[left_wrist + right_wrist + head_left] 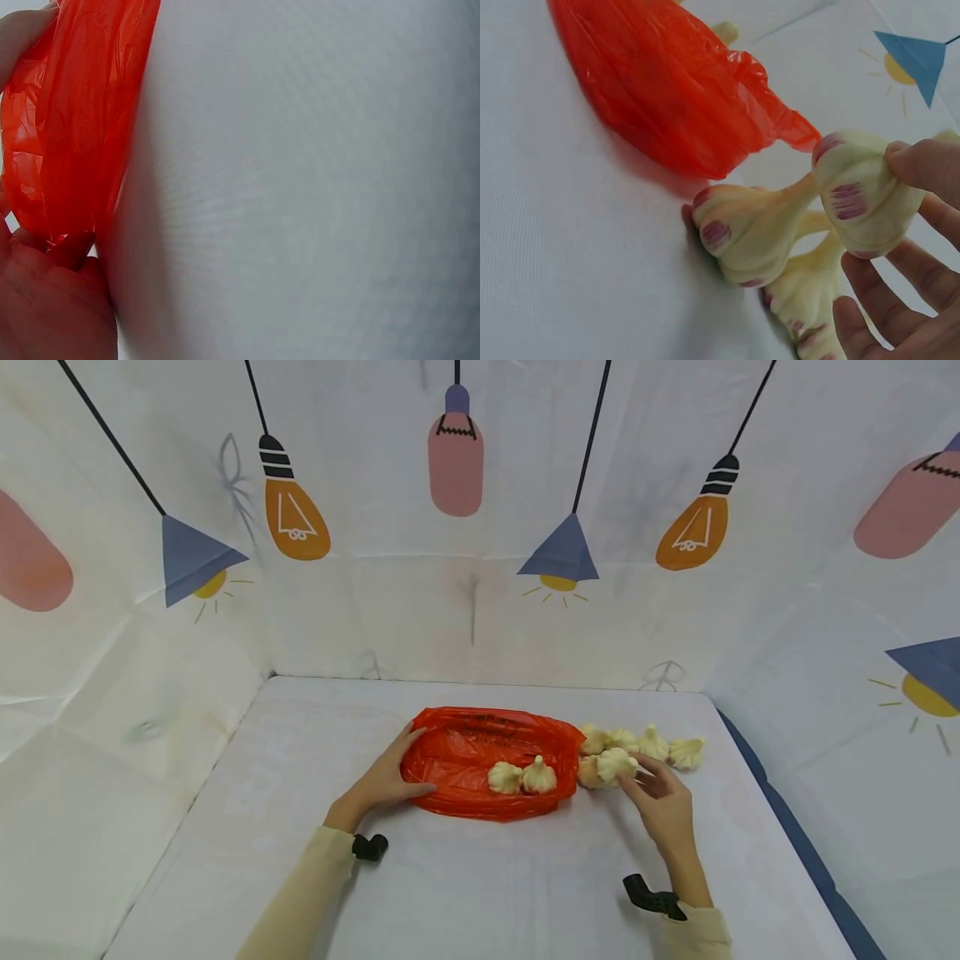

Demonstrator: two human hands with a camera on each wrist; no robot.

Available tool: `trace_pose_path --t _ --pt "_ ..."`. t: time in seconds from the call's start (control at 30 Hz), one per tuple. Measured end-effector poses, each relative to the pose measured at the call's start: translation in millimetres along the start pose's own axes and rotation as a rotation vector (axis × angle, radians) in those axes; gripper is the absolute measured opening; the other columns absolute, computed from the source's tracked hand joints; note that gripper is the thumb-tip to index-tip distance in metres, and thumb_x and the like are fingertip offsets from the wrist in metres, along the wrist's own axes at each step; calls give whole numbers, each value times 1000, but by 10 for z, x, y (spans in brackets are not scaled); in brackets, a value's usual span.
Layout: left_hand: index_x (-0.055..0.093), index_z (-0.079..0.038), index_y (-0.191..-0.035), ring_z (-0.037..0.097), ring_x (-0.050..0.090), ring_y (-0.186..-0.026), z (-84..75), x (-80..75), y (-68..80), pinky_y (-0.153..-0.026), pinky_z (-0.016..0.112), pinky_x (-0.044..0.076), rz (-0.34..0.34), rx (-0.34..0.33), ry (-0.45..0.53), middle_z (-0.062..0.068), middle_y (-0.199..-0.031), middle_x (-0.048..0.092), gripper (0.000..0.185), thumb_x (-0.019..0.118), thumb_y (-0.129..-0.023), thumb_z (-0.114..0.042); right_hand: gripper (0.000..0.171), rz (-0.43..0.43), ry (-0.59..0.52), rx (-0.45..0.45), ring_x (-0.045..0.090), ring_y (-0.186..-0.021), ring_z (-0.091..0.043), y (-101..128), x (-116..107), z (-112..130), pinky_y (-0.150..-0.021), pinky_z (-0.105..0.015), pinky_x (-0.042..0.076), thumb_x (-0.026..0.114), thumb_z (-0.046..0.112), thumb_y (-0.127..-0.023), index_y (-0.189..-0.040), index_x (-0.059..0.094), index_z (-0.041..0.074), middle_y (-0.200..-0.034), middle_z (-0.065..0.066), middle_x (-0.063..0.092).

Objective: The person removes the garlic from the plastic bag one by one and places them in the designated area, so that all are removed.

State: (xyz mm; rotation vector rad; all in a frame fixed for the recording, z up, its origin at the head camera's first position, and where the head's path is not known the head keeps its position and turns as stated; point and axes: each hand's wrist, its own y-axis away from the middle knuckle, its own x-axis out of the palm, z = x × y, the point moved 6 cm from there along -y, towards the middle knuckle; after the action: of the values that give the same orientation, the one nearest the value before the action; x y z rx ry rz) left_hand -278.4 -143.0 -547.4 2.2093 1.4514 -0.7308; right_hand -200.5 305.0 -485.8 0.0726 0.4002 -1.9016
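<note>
Two garlic bulbs [522, 776] in red bag [480, 747] | left hand [386, 781] grips bag | right hand [663, 806] pinches bulb [866, 195]

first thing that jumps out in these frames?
The bright orange plastic bag at the middle of the white table, with two garlic bulbs lying on it. The left hand grips the bag's left edge, while the right hand holds one garlic bulb from the loose pile of garlic just right of the bag. Behind, white sheets printed with lamps wall in the table.
</note>
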Motion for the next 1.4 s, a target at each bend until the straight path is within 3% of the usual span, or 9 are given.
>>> trace_pose_path --t 0.73,0.97,1.1,1.4 --pt "26 -20 -164 39 16 -159 5 2 -12 -120 68 27 -4 6 -10 7 -175 5 105 82 -81 -51 44 -45 60 124 65 -93 6 -105 -171 -359 -76 -9 54 81 11 -89 -128 66 -3 -105 28 64" --pt "25 -20 -164 39 16 -159 5 4 -7 -120 68 26 -5 10 -3 7 -175 5 105 83 -81 -50 44 -43 93 184 62 -89 8 -120 -199 -487 -74 -8 54 81 15 -90 -129 66 0 -115 14 65" --pt "26 -20 -164 39 14 -159 10 1 0 -121 68 25 -8 13 2 7 -175 5 105 83 -81 -49 43 -53 126 201 62 -86 9 -129 -207 -558 -72 -8 53 81 17 -90 -127 68 1 -114 15 66" --pt "25 -19 -164 39 16 -159 0 1 -1 -120 69 26 -10 17 5 6 -175 6 105 83 -81 -48 41 -41 233 187 57 -87 14 -139 -183 -599 -76 -4 49 79 21 -92 -126 68 0 -126 -10 68"
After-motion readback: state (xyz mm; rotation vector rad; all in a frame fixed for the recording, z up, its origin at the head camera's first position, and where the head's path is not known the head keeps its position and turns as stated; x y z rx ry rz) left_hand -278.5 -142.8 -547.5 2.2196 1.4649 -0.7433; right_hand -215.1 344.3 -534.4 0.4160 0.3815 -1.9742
